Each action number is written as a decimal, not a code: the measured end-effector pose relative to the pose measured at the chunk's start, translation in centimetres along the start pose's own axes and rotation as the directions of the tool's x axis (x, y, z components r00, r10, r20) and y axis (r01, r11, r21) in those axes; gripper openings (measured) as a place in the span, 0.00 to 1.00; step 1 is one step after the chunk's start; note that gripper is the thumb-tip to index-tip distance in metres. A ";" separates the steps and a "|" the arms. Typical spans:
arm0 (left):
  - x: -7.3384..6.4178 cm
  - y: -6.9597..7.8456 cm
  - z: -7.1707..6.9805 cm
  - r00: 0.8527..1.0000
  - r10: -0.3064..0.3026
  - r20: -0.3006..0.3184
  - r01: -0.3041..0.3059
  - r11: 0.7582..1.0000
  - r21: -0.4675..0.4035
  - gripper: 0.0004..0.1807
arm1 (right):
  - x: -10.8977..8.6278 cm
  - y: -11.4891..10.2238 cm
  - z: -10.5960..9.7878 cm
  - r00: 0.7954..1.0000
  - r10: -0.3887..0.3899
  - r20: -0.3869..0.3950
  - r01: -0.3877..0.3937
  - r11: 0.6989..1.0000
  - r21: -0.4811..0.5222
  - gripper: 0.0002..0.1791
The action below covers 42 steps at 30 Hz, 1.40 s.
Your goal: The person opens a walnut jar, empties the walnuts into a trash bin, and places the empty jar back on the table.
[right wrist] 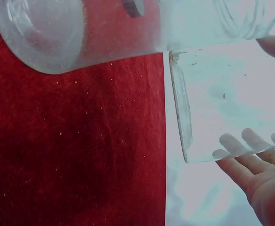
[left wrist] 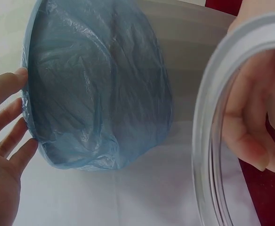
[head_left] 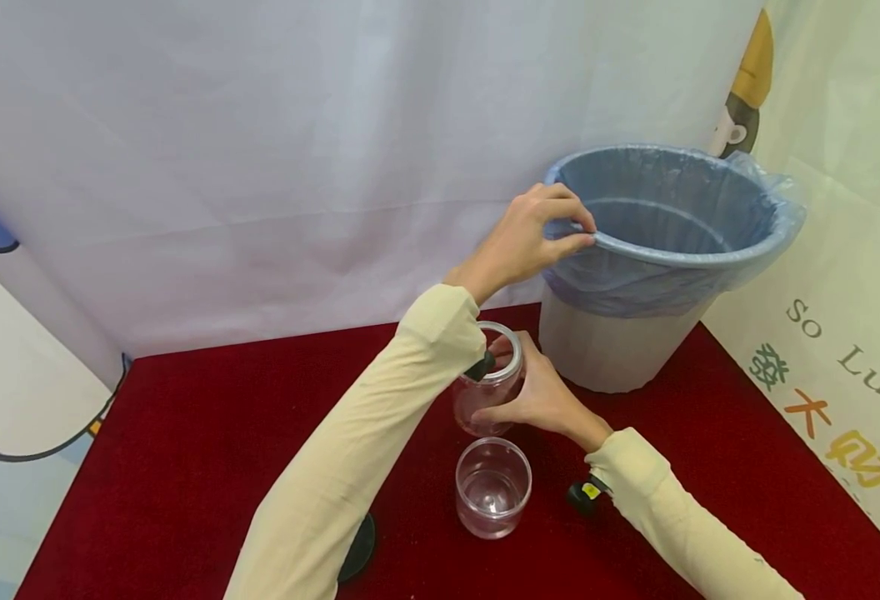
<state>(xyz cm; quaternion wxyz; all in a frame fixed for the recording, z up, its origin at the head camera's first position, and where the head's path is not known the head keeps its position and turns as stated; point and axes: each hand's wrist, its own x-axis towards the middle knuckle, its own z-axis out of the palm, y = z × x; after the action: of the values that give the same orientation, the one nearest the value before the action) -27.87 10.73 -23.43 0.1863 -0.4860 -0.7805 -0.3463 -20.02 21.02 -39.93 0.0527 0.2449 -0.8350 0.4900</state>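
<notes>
At the upper right, a white trash can point(head_left: 597, 342) is lined with a thin blue trash bag point(head_left: 635, 287) folded down over its rim. My left hand point(head_left: 533, 237) pinches the bag at the near left of that rim, thumb and fingers bent over the edge. Lower down, my right hand point(head_left: 541, 396) grips a clear plastic jar point(head_left: 473, 408) with a lidless mouth, its fingers spread round the wall. The left sleeve partly covers this jar in the head view. A second clear jar point(head_left: 493, 500) stands upright just in front of it, also uncovered.
A dark round disc point(head_left: 359, 550) lies on the red tablecloth point(head_left: 207, 467), half hidden by the left forearm. White curtain point(head_left: 275, 167) hangs behind, and a printed cloth point(head_left: 822, 358) rises at the right, beside the trash can.
</notes>
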 end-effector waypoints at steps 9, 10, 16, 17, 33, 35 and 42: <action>0.0 0.0 0.0 1.000 -0.006 0.005 0.006 1.000 -0.010 0.06 | 0.0 0.3 0.6 0.999 0.028 0.037 -0.027 0.999 -0.030 0.53; 0.0 0.0 0.0 1.000 -0.008 0.005 0.009 1.000 -0.010 0.06 | 0.0 0.4 0.7 0.999 0.028 0.043 -0.027 0.999 -0.027 0.53; 0.0 -0.1 0.0 1.000 -0.007 -0.007 0.007 1.000 -0.012 0.05 | 0.0 0.8 1.1 0.997 0.034 0.072 -0.032 0.999 -0.018 0.56; 0.0 0.0 0.0 1.000 -0.005 -0.008 0.005 1.000 -0.011 0.05 | 0.0 0.9 1.1 0.997 0.035 0.073 -0.034 0.999 -0.016 0.56; 0.1 0.0 0.1 0.999 -0.034 -0.006 0.034 0.999 -0.019 0.05 | -0.1 2.2 2.1 0.996 0.028 0.079 -0.030 0.999 0.016 0.56; 0.1 0.0 0.1 0.999 -0.029 -0.014 0.028 0.999 -0.017 0.05 | -0.1 2.2 2.2 0.997 0.028 0.075 -0.028 1.000 0.008 0.56; 0.1 0.0 0.3 0.999 -0.043 -0.011 0.042 0.999 -0.025 0.05 | -0.2 2.7 2.9 0.997 0.021 0.068 -0.021 1.000 -0.009 0.55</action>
<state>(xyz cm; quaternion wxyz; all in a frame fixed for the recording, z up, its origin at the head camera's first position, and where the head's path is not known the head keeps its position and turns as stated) -27.87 10.98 -23.55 0.1775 -0.4696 -0.7851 -0.3627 -20.61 19.76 -43.59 0.0202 0.2524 -0.8409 0.4784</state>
